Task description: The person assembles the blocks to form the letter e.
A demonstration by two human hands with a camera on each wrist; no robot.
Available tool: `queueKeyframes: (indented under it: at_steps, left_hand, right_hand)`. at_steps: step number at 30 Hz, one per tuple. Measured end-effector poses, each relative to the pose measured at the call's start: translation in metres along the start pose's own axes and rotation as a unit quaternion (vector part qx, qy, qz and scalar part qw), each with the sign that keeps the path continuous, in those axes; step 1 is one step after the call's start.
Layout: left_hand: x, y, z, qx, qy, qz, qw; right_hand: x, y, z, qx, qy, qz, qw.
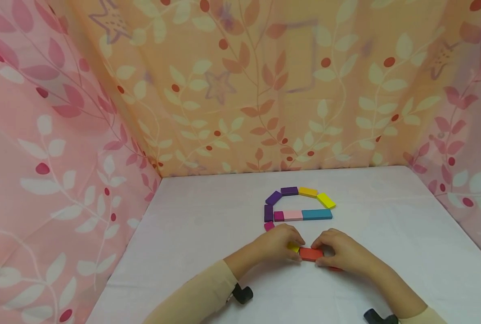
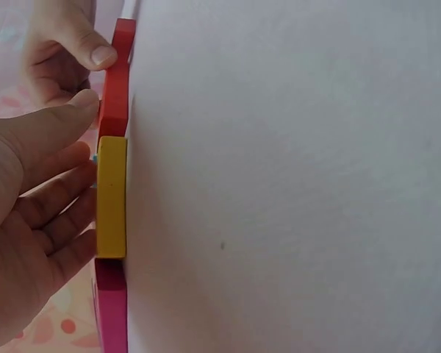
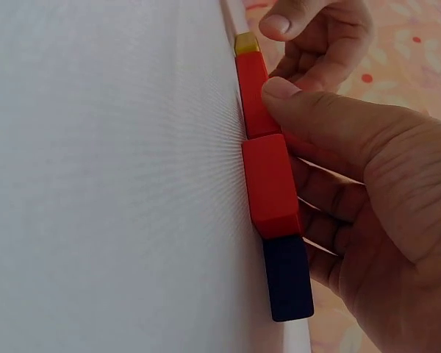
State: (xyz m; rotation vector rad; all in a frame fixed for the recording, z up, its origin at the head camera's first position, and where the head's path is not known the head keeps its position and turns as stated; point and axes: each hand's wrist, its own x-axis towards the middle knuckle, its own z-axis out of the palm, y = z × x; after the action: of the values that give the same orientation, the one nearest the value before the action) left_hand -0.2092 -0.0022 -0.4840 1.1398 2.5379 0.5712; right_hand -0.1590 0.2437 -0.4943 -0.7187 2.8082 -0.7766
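A curved row of wooden blocks lies along the near side of the white table. My right hand (image 1: 343, 252) pinches the right end of a red block (image 1: 311, 254), thumb at its near side and fingers behind. A second red block (image 3: 270, 184) and a dark blue block (image 3: 288, 279) continue the row under that hand. My left hand (image 1: 278, 243) is held loosely over the left part of the row, thumb tip by the red block's left end. Its fingers are behind a yellow block (image 2: 112, 197), beside which sits a magenta block (image 2: 112, 305).
Farther back, purple blocks (image 1: 273, 198), an orange-yellow block (image 1: 307, 192) and a bright yellow block (image 1: 326, 200) form an arch. Beneath it runs a straight bar with a pink block (image 1: 293, 215) and a blue block (image 1: 317, 214). Patterned curtains (image 1: 240, 112) surround the table (image 1: 183, 216).
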Motion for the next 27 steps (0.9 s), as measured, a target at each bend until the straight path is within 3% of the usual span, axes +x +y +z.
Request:
queueKeyframes:
  at_steps: [6,13,21,27]
  left_hand:
    - [0.003,0.003,0.005,-0.003,0.004,-0.012,0.9999]
    - [0.004,0.003,0.007,0.008,0.006,0.000,0.9999]
    - [0.004,0.005,0.008,0.017,0.008,-0.005,0.9998]
    - [0.003,0.004,0.008,0.020,0.010,-0.008,0.9997]
  right_hand:
    - [-0.004,-0.002,-0.013,-0.002,0.006,0.023,0.9997]
    - [-0.014,-0.004,-0.032,0.015,0.011,0.047,0.9987]
    - [-0.034,0.009,-0.042,-0.017,0.036,0.024,0.9989]
    - [-0.039,0.018,-0.036,-0.004,0.032,0.021,0.9993]
